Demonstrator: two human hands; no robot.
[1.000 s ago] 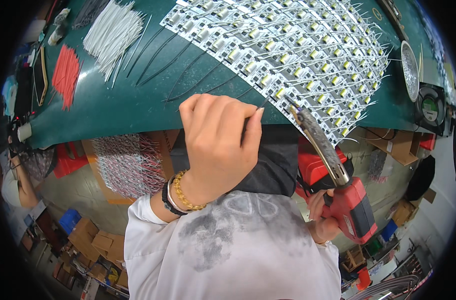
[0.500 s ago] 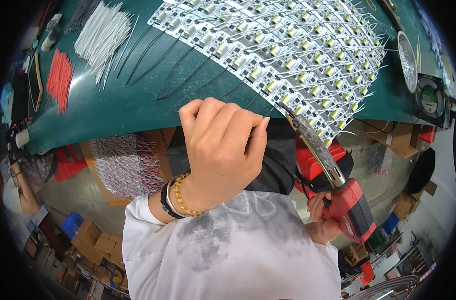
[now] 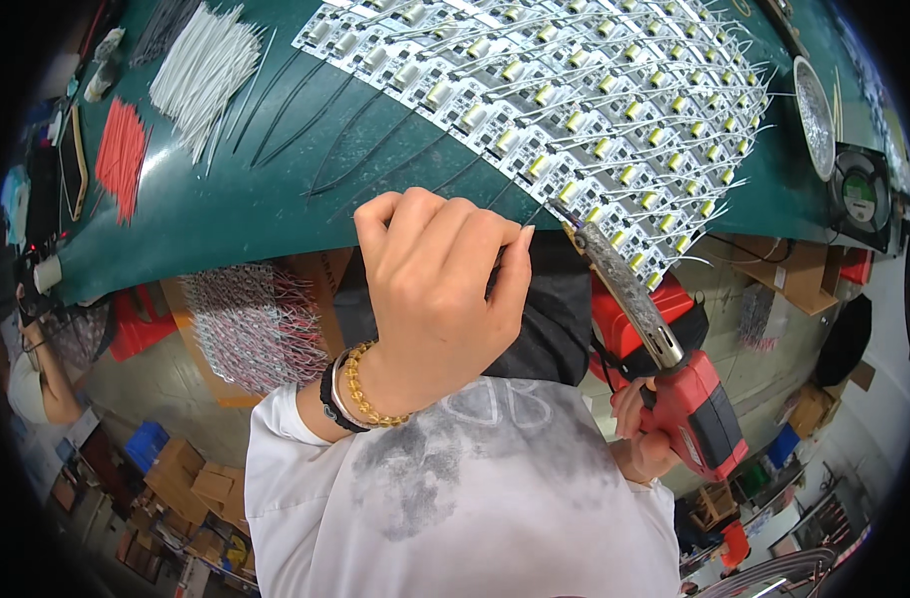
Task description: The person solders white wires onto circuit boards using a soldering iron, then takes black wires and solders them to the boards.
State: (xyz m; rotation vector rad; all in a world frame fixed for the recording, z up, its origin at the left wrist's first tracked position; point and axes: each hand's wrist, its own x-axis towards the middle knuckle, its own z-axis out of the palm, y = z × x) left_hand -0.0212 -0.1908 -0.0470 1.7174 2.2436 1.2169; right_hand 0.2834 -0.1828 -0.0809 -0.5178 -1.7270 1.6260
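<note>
My left hand (image 3: 443,261) is closed in a pinch at the table's front edge, thumb against forefinger. A thin black wire (image 3: 537,212) runs from its fingertips to the lower edge of the circuit board panel (image 3: 535,140). My right hand (image 3: 642,439) grips a red and black soldering gun (image 3: 702,417). The gun's long metal barrel slants up to the left, and its tip meets or nearly meets the panel where the wire ends. White wires stick up from rows of small boards with yellowish parts. Several black wires (image 3: 320,159) trail from the panel's left edge.
On the green table (image 3: 206,239) lie bundles of white wires (image 3: 204,80) and red wires (image 3: 122,159). A round metal dish (image 3: 814,118) and a black fan (image 3: 860,194) stand at the right. Below are a wire-filled cardboard box (image 3: 251,324) and a red stool (image 3: 629,324).
The soldering gun and my right hand have shifted slightly left and up. My left hand has moved very slightly left, still pinching the wire.
</note>
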